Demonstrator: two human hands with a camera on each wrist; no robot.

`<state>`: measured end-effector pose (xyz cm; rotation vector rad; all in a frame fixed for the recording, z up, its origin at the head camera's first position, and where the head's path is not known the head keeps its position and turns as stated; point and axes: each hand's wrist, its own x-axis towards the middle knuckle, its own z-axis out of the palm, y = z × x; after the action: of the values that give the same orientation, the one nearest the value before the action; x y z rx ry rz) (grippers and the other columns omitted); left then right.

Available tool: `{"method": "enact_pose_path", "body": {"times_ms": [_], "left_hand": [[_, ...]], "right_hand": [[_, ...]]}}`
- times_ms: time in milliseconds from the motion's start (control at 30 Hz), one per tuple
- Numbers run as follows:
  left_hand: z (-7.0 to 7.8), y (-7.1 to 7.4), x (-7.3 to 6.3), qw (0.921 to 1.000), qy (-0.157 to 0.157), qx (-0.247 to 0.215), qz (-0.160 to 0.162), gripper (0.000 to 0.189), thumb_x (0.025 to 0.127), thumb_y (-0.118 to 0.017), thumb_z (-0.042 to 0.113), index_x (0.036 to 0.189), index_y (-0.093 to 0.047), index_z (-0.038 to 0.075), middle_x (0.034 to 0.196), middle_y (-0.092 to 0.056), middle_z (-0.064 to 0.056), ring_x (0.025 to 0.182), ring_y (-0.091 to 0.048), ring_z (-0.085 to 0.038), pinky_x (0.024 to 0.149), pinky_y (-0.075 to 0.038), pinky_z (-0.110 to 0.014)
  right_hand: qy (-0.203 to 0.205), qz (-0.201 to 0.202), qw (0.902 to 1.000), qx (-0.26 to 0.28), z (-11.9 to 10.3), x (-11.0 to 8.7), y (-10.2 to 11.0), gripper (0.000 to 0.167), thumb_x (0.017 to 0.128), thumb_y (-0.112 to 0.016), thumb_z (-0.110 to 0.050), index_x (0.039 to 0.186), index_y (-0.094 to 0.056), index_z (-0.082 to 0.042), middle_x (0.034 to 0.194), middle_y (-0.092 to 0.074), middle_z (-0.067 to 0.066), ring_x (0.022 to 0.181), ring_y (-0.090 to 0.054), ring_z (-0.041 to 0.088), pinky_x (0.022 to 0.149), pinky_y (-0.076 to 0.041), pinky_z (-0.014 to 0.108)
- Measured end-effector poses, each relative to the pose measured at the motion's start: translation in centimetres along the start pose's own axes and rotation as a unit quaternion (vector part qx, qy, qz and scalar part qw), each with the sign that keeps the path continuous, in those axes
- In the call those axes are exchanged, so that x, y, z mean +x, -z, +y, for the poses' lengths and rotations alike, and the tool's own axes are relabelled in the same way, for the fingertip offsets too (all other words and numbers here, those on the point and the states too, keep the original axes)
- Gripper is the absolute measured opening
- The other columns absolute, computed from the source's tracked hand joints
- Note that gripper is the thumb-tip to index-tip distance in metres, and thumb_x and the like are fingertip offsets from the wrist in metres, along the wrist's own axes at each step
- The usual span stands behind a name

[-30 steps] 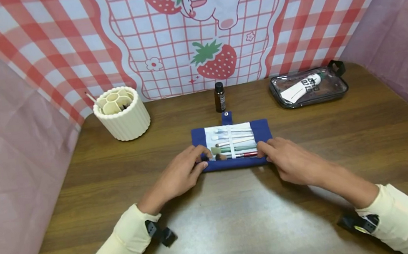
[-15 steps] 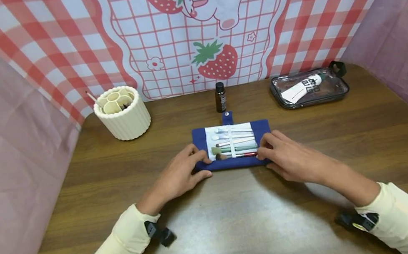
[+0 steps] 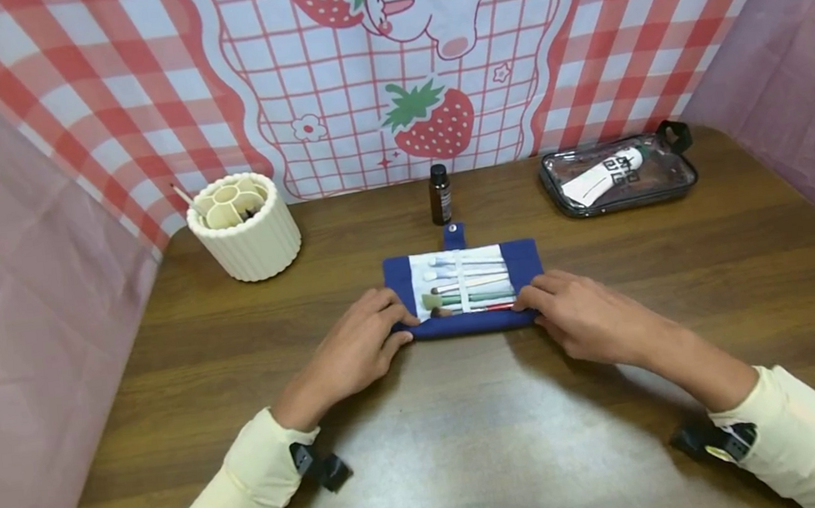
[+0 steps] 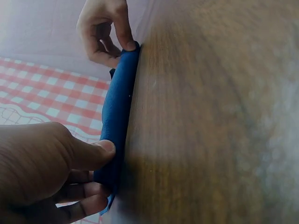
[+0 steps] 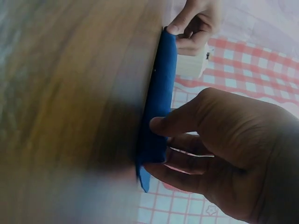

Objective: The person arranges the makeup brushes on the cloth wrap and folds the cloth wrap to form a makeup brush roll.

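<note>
A navy fabric brush roll point(image 3: 521, 258) lies on the wooden table with its near edge rolled over. Several makeup brushes point(image 3: 473, 284) lie sideways under a white elastic strap on its pale lining. At the near left corner my left hand point(image 3: 361, 343) grips the rolled edge point(image 4: 120, 100) between thumb and fingers. My right hand point(image 3: 588, 317) pinches the same fold near its right end, as the right wrist view also shows. The roll's snap tab point(image 3: 454, 236) points away from me. Brushes inside the rolled part are hidden.
Just beyond the snap tab stands a small dark bottle point(image 3: 440, 195). A cream ribbed holder point(image 3: 248, 243) is at the back left. At the back right lies a clear black-edged pouch point(image 3: 658, 175) with a white tube point(image 3: 599, 179) in it. A checked cloth point(image 3: 325, 62) hangs behind.
The rolled edge has crept slightly away from me, covering more of the nearest brush. A dark brush head by my left fingers is now out of sight. Both hands have shifted their fingers a little.
</note>
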<state>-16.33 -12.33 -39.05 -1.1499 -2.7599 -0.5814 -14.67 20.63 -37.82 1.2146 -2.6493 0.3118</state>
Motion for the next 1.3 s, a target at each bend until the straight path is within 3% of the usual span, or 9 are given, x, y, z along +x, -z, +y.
{"method": "enact_pose_path", "body": {"times_ms": [200, 333, 433, 567, 700, 800, 1000, 1167, 1300], "left_hand": [[-0.1, -0.3, 0.0, 0.9998, -0.007, 0.015, 0.005, 0.011, 0.096, -0.067, 0.01, 0.106, -0.073, 0.009, 0.103, -0.062, -0.001, 0.098, -0.054, -0.017, 0.088, -0.045, -0.034], [0.0, -0.4, 0.0, 0.9999, 0.0, 0.01, 0.003, 0.01, 0.097, -0.065, 0.009, 0.104, -0.072, 0.008, 0.1, -0.062, -0.001, 0.096, -0.053, -0.018, 0.087, -0.045, -0.034], [0.0, -0.5, 0.0, 1.0, 0.005, 0.001, 0.002, 0.009, 0.097, -0.064, 0.008, 0.103, -0.071, 0.007, 0.099, -0.062, -0.001, 0.094, -0.053, -0.018, 0.086, -0.045, -0.034], [-0.1, -0.7, -0.1, 0.9995, 0.012, -0.025, 0.011, 0.008, 0.097, -0.063, 0.006, 0.102, -0.069, 0.007, 0.097, -0.062, -0.001, 0.093, -0.053, -0.019, 0.085, -0.045, -0.035], [-0.2, -0.8, 0.0, 0.996, 0.024, -0.078, 0.038, 0.011, 0.097, -0.062, 0.003, 0.107, -0.063, 0.009, 0.098, -0.063, -0.001, 0.092, -0.053, -0.02, 0.083, -0.044, -0.037], [-0.4, -0.9, 0.1, 0.9932, 0.026, -0.098, 0.057, 0.016, 0.097, -0.061, 0.001, 0.109, -0.059, 0.011, 0.097, -0.063, 0.0, 0.089, -0.053, -0.021, 0.081, -0.043, -0.037], [-0.5, -1.0, 0.0, 0.9941, 0.019, -0.082, 0.068, 0.018, 0.094, -0.064, -0.001, 0.1, -0.061, 0.016, 0.09, -0.059, 0.002, 0.086, -0.052, -0.019, 0.077, -0.042, -0.035], [-0.4, -0.8, -0.1, 0.9956, 0.005, -0.068, 0.065, 0.014, 0.091, -0.07, 0.0, 0.09, -0.066, 0.014, 0.091, -0.059, 0.001, 0.088, -0.054, -0.017, 0.078, -0.045, -0.035], [-0.3, -0.3, -0.2, 0.9977, -0.014, -0.047, 0.047, 0.008, 0.092, -0.072, 0.007, 0.09, -0.068, 0.013, 0.095, -0.059, 0.0, 0.091, -0.055, -0.018, 0.081, -0.046, -0.036]], "right_hand": [[-0.044, 0.002, 0.9978, 0.049, 0.4, -0.2, -0.2, 0.024, 0.086, -0.069, 0.004, 0.105, -0.065, -0.01, 0.098, -0.067, 0.003, 0.093, -0.064, 0.02, 0.08, -0.054, 0.041], [-0.072, -0.003, 0.9943, 0.079, 0.5, -0.2, -0.3, 0.025, 0.087, -0.068, 0.005, 0.105, -0.066, -0.011, 0.098, -0.069, 0.0, 0.099, -0.063, 0.025, 0.098, -0.043, 0.052], [-0.093, -0.008, 0.9903, 0.103, 0.5, -0.3, -0.3, 0.024, 0.089, -0.067, 0.005, 0.105, -0.067, -0.012, 0.099, -0.069, -0.001, 0.101, -0.062, 0.025, 0.101, -0.038, 0.055], [-0.133, -0.01, 0.9824, 0.131, 0.6, -0.2, -0.3, 0.019, 0.092, -0.066, 0.001, 0.104, -0.067, -0.014, 0.095, -0.067, -0.002, 0.09, -0.061, 0.017, 0.084, -0.048, 0.044], [-0.169, 0.003, 0.9764, 0.135, 0.8, 0.0, -0.2, 0.015, 0.094, -0.066, -0.004, 0.102, -0.063, -0.016, 0.089, -0.064, -0.004, 0.079, -0.059, 0.011, 0.072, -0.048, 0.038], [-0.167, 0.018, 0.978, 0.124, 1.0, 0.0, -0.2, 0.015, 0.094, -0.068, -0.005, 0.1, -0.061, -0.016, 0.091, -0.063, -0.004, 0.081, -0.058, 0.012, 0.071, -0.047, 0.037], [-0.146, 0.037, 0.9824, 0.11, 1.2, 0.2, -0.1, 0.017, 0.089, -0.074, -0.004, 0.092, -0.065, -0.018, 0.089, -0.061, -0.004, 0.081, -0.057, 0.012, 0.07, -0.048, 0.035], [-0.115, 0.045, 0.99, 0.068, 0.9, 0.2, 0.0, 0.017, 0.085, -0.08, -0.006, 0.084, -0.069, -0.019, 0.087, -0.061, -0.003, 0.081, -0.056, 0.015, 0.069, -0.047, 0.037], [-0.075, 0.03, 0.9965, 0.02, 0.9, -0.1, 0.3, 0.011, 0.083, -0.082, -0.01, 0.086, -0.073, -0.015, 0.089, -0.061, -0.001, 0.081, -0.055, 0.015, 0.066, -0.048, 0.036]]}}
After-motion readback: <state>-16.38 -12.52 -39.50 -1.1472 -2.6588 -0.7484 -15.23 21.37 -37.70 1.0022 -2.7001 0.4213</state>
